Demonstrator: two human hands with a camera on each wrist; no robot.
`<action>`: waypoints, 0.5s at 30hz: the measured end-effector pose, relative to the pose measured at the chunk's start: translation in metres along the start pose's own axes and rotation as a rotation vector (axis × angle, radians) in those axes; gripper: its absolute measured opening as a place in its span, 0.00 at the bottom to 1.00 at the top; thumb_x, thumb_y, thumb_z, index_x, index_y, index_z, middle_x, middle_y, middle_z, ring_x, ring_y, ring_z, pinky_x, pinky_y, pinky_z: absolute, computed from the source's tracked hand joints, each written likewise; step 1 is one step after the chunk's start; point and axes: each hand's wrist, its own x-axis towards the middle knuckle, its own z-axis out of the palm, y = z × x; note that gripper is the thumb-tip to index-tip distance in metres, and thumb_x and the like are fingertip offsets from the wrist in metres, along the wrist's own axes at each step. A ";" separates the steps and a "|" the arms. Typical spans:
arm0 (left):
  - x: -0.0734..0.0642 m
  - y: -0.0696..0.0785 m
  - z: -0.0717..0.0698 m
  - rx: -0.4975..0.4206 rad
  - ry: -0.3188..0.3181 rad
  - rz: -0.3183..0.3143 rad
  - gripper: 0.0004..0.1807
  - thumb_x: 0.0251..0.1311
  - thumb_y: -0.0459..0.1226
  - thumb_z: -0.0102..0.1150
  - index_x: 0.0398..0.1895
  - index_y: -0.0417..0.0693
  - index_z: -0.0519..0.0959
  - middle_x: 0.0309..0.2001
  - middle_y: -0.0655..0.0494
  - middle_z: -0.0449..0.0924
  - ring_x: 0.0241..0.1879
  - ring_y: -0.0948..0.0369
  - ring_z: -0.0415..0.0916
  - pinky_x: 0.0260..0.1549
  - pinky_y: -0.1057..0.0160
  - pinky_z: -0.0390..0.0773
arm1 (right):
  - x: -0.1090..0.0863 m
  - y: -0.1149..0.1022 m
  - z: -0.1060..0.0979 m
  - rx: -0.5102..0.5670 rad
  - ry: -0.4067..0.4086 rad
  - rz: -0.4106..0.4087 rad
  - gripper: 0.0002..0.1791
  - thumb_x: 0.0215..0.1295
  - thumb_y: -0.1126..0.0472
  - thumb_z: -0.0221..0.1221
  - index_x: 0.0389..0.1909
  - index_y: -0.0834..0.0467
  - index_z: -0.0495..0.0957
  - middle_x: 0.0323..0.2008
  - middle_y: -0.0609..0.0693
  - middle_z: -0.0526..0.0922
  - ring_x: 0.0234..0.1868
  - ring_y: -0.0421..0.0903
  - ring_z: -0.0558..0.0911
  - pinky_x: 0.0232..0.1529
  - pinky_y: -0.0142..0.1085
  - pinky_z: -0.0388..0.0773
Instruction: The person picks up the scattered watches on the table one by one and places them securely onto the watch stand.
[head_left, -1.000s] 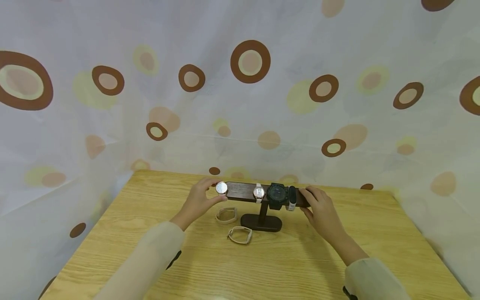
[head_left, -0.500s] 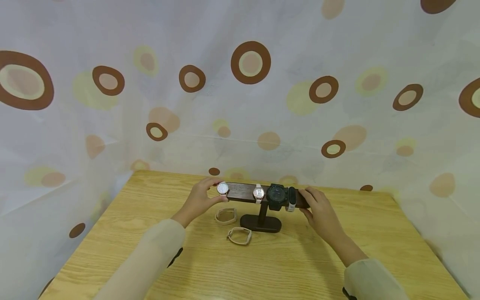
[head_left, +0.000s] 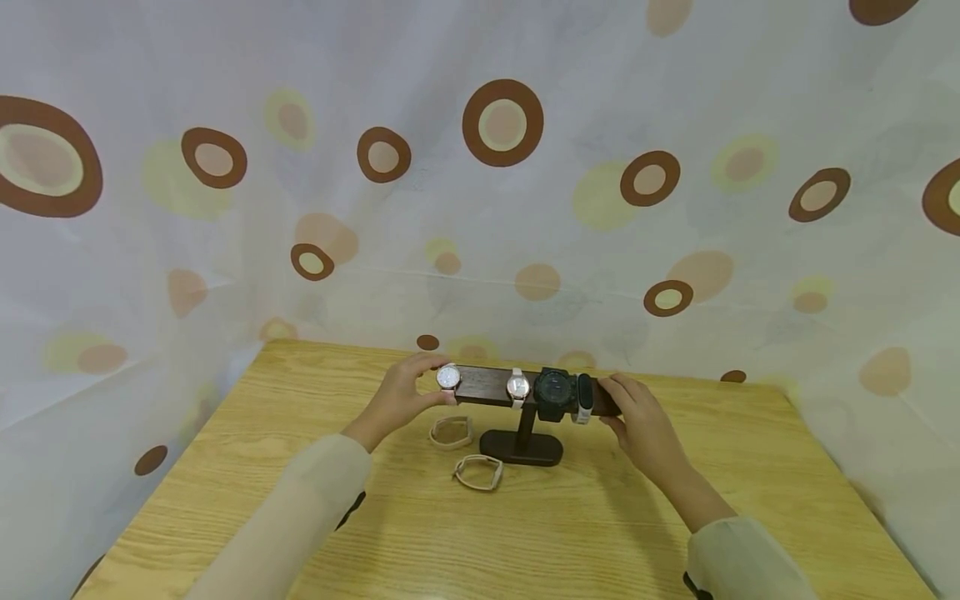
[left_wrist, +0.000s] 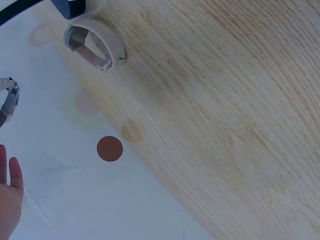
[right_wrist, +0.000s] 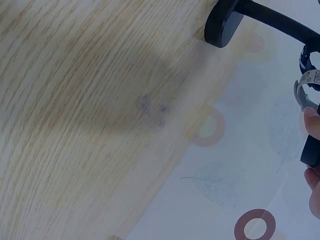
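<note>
A dark wooden watch stand with a crossbar stands on the table. My left hand pinches a white-faced wristwatch at the bar's left end, thumb below and fingers above. My right hand grips the bar's right end, its fingertips also showing at the edge of the right wrist view. Along the bar sit a watch with a pale strap, a chunky black watch and a fitness band with a white strap. The left wrist view shows loose fingers beneath a pale strap.
Two pale bands lie on the wood-grain table: one band left of the stand's base, the other band nearer me. A white curtain with brown and yellow spots hangs behind the table.
The white-faced watch has slid slightly to the right along the bar with my left hand. My right hand has stayed on the bar's end.
</note>
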 end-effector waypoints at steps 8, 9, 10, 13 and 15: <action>0.000 0.002 0.001 0.033 0.022 0.059 0.31 0.40 0.38 0.71 0.52 0.37 0.76 0.53 0.43 0.77 0.55 0.47 0.73 0.54 0.51 0.75 | -0.001 0.003 0.002 0.005 -0.013 -0.007 0.31 0.36 0.77 0.70 0.48 0.70 0.73 0.44 0.64 0.77 0.47 0.59 0.76 0.46 0.48 0.78; 0.000 0.001 0.001 0.036 0.025 0.065 0.31 0.40 0.38 0.71 0.52 0.36 0.76 0.52 0.42 0.77 0.55 0.47 0.73 0.54 0.51 0.75 | -0.001 0.003 0.001 0.005 -0.014 -0.008 0.31 0.36 0.77 0.70 0.48 0.70 0.73 0.44 0.64 0.77 0.47 0.59 0.76 0.46 0.48 0.78; -0.001 0.001 0.002 0.036 0.028 0.071 0.31 0.39 0.38 0.71 0.51 0.36 0.76 0.52 0.42 0.77 0.55 0.47 0.74 0.54 0.51 0.75 | -0.001 0.003 0.001 0.006 -0.016 -0.008 0.31 0.36 0.77 0.70 0.48 0.70 0.73 0.45 0.64 0.77 0.47 0.59 0.76 0.46 0.48 0.78; -0.001 0.000 0.004 0.038 0.043 0.084 0.31 0.39 0.38 0.71 0.51 0.35 0.76 0.52 0.42 0.78 0.54 0.47 0.74 0.53 0.51 0.75 | -0.001 0.002 0.001 0.006 -0.020 -0.007 0.31 0.36 0.78 0.70 0.48 0.70 0.73 0.44 0.63 0.77 0.47 0.59 0.76 0.46 0.48 0.79; -0.001 -0.001 0.005 0.042 0.055 0.094 0.31 0.39 0.38 0.71 0.51 0.35 0.77 0.51 0.42 0.78 0.53 0.47 0.75 0.53 0.51 0.76 | -0.001 0.002 0.001 0.005 -0.022 -0.005 0.31 0.36 0.77 0.70 0.48 0.70 0.73 0.44 0.63 0.77 0.47 0.59 0.76 0.46 0.48 0.79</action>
